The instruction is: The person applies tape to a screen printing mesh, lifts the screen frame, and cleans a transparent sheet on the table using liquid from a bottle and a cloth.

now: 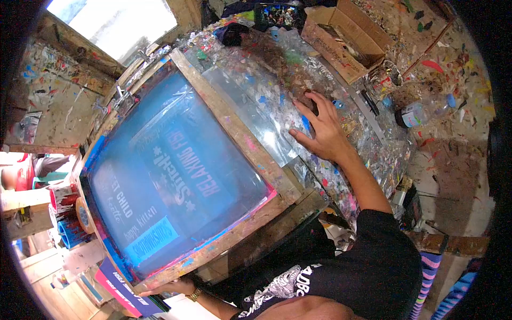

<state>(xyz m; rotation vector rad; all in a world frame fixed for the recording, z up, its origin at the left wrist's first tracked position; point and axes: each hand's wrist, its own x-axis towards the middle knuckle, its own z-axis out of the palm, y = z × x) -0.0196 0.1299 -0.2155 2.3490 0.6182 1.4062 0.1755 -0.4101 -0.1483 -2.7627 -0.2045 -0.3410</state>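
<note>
A small printing workshop is shown, marked by a wood-framed screen (138, 144) whose blue mesh is crossed by several lines of lettering, "RELAXING FISH" and "happy kitten" among them. The frame is flanked by metal clamps (124, 101). The surface (256, 88) is crusted with dried colour in many shades, and more splashes are scattered over the boards (53, 80) beyond. A paint-smeared blue tub (73, 233) is seen at the side, while a cardboard box (333, 57) and a plastic bottle (414, 115) are set across from it.
</note>
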